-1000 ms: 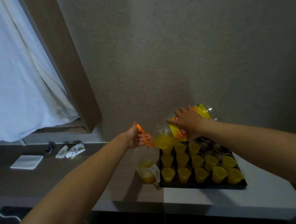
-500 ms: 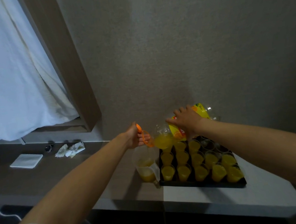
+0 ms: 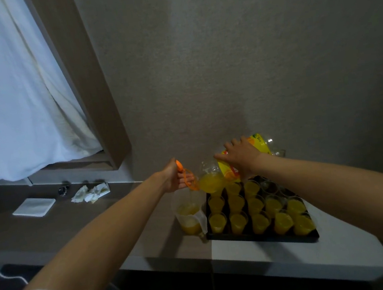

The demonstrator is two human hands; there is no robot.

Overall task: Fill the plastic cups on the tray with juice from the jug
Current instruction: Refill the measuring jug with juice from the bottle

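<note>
- Head view – black rectangular tray (image 3: 261, 238) of clear plastic cups (image 3: 237, 221), most holding orange juice.
- Left hand (image 3: 174, 178) grips the orange handle of a clear jug (image 3: 209, 179), tilted over the tray's far-left corner.
- Right hand (image 3: 241, 155) clasps a yellow-labelled bottle (image 3: 246, 160), tilted above the tray's far edge.
- Translucent measuring jug (image 3: 189, 217) stands just left of the tray.

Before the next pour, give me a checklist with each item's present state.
1. Left hand grips the orange handle: ok.
2. Right hand steadies the juice bottle: ok.
3. Bottle tilted over the tray's far left corner: ok.
4. Juice left in the bottle: ok.
5. Empty cups remain at the tray's far right: ok.
6. Stream landing inside a cup: cannot tell.
</note>
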